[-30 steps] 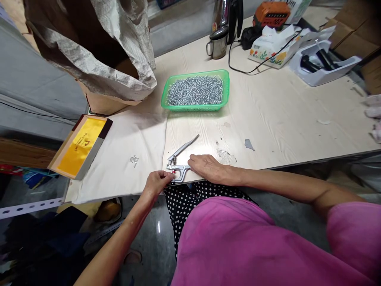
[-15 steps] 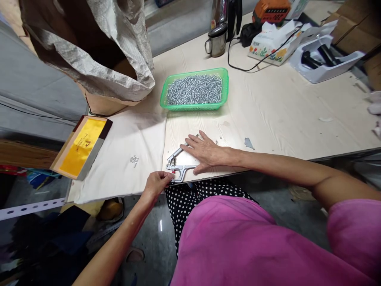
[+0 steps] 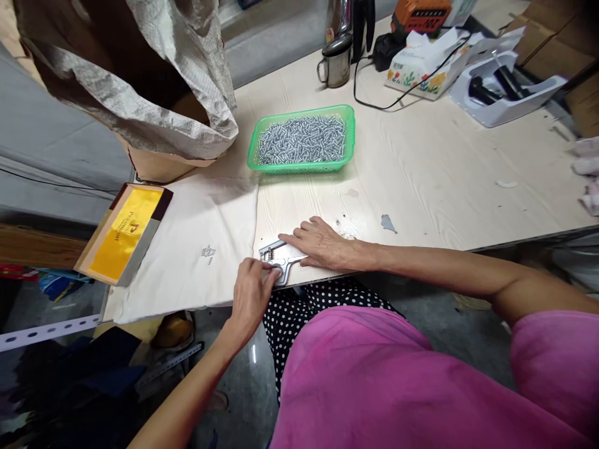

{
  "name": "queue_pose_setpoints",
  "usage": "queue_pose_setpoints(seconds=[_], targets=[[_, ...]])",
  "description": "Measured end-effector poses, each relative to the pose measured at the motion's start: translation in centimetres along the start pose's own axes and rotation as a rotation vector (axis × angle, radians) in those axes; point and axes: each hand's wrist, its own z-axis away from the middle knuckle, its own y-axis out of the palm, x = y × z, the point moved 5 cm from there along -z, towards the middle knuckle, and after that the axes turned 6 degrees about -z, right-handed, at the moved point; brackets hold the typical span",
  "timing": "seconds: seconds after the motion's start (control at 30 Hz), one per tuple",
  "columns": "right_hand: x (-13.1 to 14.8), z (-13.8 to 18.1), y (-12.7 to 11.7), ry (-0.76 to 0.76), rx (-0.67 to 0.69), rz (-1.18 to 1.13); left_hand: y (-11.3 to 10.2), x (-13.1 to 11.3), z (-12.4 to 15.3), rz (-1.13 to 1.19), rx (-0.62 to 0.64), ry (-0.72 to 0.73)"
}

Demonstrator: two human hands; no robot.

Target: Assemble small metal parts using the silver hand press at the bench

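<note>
Grey metal hand pliers (image 3: 282, 272) lie at the near edge of the table, with two long handles and a coil spring (image 3: 269, 254) between them. Over the handles rests my right hand (image 3: 322, 244), its fingers closed around them and spread less than flat. My left hand (image 3: 253, 288) is closed at the left end of the pliers, fingertips and thumb gripping there. Those fingers cover that end, so any small part between them is hidden.
A green basket (image 3: 302, 167) of small metal springs or screws stands beyond the pliers. White cloth (image 3: 196, 231) covers the left side, with a yellow-lined box (image 3: 124, 236) and a big woven sack (image 3: 219, 118) nearby. A metal mug (image 3: 337, 67) and a white tray (image 3: 503, 112) sit farther back.
My right hand has gone from lying spread over the handles to gripping them, and the handles are nearer together. My left fingers have moved up and right over the pliers' end.
</note>
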Motion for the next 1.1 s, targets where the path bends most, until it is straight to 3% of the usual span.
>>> queue_pose_setpoints(seconds=[0.1,0.23,0.4,0.57,0.83,0.93,1.1], targets=[[-0.1,0.2,0.0,0.014,-0.014,-0.046,0.9,-2.4,-1.3,-0.089,-0.007,0.282],[-1.0,0.8,-0.3,0.047,-0.03,-0.081,2.3,-3.4,-3.8,-0.147,0.128,0.456],[-2.3,1.4,-0.4,0.197,0.038,0.024,2.8,-4.1,-5.3,-0.239,0.211,0.506],[-2.3,1.5,0.0,0.158,-0.036,0.06,3.3,-5.5,-5.8,-0.29,0.205,0.542],[-3.4,-0.3,1.8,0.12,-0.039,0.024,3.5,-5.4,-6.9,-0.297,0.138,0.476],[-4.1,-0.3,1.2,0.128,-0.076,0.045,3.5,-5.1,-6.7,-0.296,0.085,0.487],[-5.9,0.0,-0.4,0.087,-0.064,-0.012,4.4,-4.7,-3.9,-0.254,-0.142,0.476]])
